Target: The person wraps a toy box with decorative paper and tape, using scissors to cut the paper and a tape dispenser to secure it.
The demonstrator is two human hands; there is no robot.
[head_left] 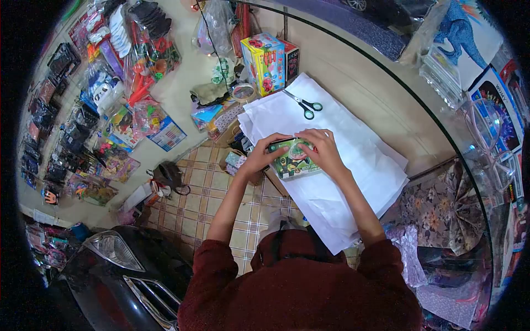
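Note:
A small green toy package (298,166) with printed pictures and lettering is held between both hands, over the near left part of a stack of white paper sheets (359,165). My left hand (266,154) grips its left end, thumb across the front. On the other side, my right hand (326,149) has its fingers on the top edge and right part, with the thumb reaching over the face. Scissors with dark and green handles (309,108) lie on the paper beyond my hands. Whether the package's underside touches the paper is hidden.
A colourful box (264,63) and a tape roll (243,92) stand behind the paper. Bagged toys (149,66) hang on the left wall. A black ride-on car (127,270) stands at lower left. A dark curved edge (441,110) runs along the right.

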